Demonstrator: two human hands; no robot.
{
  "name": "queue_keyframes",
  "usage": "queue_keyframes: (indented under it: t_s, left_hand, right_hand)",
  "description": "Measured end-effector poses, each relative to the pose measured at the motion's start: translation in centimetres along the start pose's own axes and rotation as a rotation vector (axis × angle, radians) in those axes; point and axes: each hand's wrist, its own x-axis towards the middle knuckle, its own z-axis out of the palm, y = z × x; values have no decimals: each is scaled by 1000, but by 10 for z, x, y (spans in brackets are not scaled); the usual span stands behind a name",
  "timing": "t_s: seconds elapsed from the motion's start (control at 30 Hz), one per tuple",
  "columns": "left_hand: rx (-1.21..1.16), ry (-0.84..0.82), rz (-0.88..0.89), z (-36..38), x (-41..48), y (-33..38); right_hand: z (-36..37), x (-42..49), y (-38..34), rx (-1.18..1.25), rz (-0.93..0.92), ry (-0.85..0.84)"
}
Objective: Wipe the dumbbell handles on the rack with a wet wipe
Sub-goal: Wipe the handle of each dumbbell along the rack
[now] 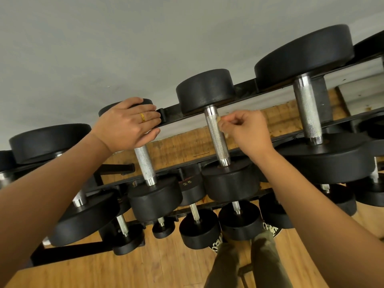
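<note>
Black dumbbells with knurled steel handles lie across the top tier of a black rack (239, 91). My left hand (128, 123), with a gold ring, rests flat over the far head and upper handle of a small dumbbell (145, 163). My right hand (247, 133) pinches a small crumpled wet wipe (219, 119), mostly hidden in the fingers, against the right side of the middle dumbbell's handle (216, 134), near its upper end. A larger dumbbell's handle (307, 113) lies to the right.
Lower tiers hold several smaller dumbbells (199, 227), one marked 25. A grey wall (104, 48) rises behind the rack. Wooden floor (145, 267) spreads below, with my legs in olive trousers (247, 262) and patterned shoes close to the rack's foot.
</note>
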Motion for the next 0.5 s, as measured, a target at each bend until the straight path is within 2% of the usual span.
queue_keyframes:
  t_s: [0.13, 0.33, 0.5]
  left_hand:
    - [3, 1, -7, 1, -1, 0]
    - [-1, 2, -9, 0, 0, 0]
    - [-13, 13, -8, -2, 0, 1]
  right_hand:
    - [-8, -12, 6, -112, 2, -74]
    - [2, 11, -13, -87, -61, -1]
    - [-19, -25, 10, -216, 15, -190]
